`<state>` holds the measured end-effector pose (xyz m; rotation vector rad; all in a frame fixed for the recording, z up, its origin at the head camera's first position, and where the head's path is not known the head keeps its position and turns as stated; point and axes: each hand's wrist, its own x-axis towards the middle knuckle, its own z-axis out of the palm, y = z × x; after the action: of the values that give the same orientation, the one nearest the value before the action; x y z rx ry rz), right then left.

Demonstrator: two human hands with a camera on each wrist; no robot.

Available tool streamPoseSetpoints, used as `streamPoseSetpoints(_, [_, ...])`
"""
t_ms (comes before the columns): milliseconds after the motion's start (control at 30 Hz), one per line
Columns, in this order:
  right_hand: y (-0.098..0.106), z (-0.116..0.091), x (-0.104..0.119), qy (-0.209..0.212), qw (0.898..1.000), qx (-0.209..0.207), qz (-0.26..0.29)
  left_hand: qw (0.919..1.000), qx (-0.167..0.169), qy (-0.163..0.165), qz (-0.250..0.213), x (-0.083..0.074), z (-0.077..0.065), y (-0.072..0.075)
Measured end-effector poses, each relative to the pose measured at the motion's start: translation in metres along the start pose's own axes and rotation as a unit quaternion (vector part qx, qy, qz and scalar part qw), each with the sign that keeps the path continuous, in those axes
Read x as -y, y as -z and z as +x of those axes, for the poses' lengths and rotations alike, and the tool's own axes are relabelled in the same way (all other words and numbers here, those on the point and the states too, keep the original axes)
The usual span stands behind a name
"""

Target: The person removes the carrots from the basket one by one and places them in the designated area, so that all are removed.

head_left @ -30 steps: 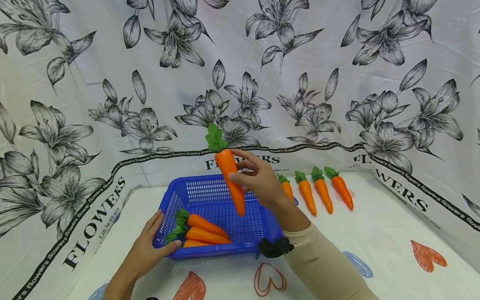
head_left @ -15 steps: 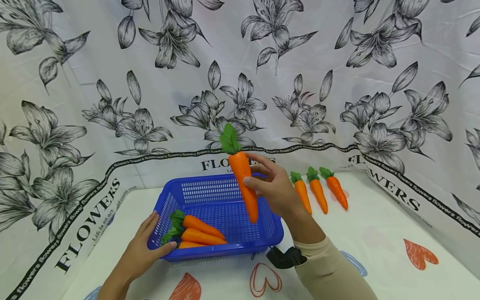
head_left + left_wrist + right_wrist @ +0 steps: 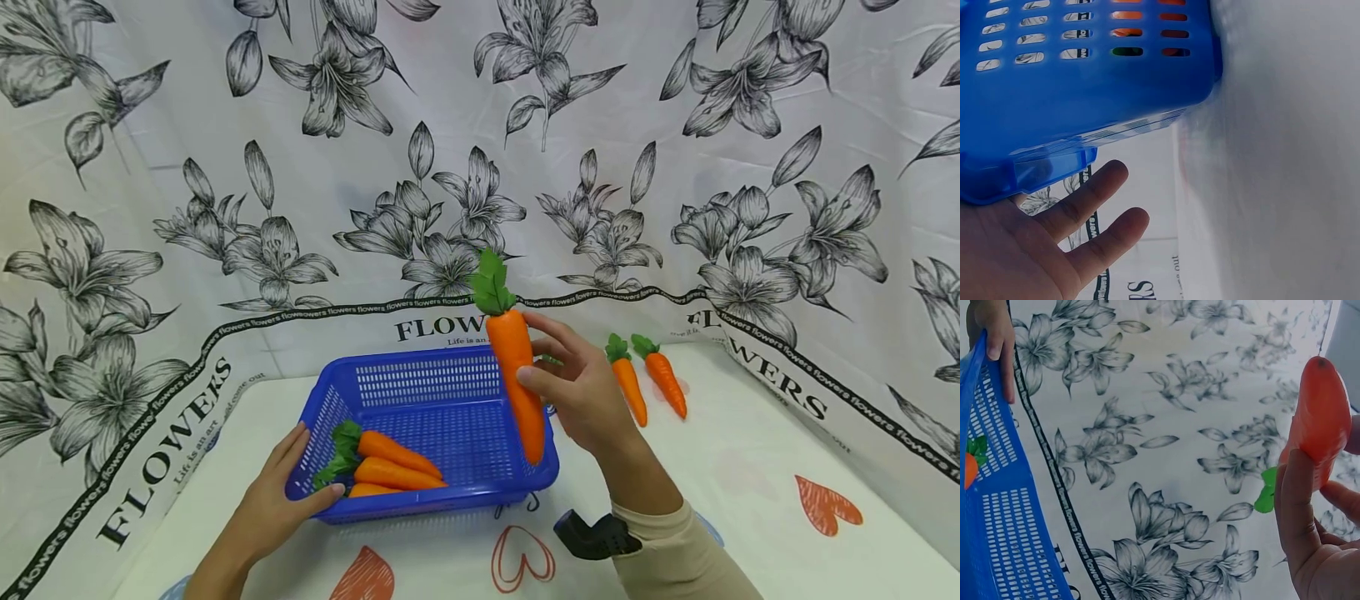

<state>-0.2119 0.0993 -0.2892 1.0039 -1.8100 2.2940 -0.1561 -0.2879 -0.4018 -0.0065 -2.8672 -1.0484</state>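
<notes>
1. Leafy-topped carrot (image 3: 512,350), held in the air, overlaps the right end of the blue plastic basket (image 3: 420,500) in the head view; the right wrist view shows the two apart.
2. Its long axis stands steep and slightly tilted, leaves up, tip down.
3. Right hand (image 3: 577,379) pinches it from its right side, a narrow grip; this is the nearer hand.
4. Left hand (image 3: 262,500) touches the basket's left end, visible fingers straight.
5. Three carrots (image 3: 397,473) lie inside, leaves leftward; two carrots (image 3: 666,385) show on the desk (image 3: 742,458), right of the right hand.
</notes>
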Motion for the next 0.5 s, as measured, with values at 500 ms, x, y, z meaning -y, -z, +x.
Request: streamPoseSetpoints(500, [0.017, -0.022, 0.009, 0.018, 0.999, -0.030, -0.030, 1.0000, -0.003, -0.004, -0.008, 0.001, 0.001, 0.000])
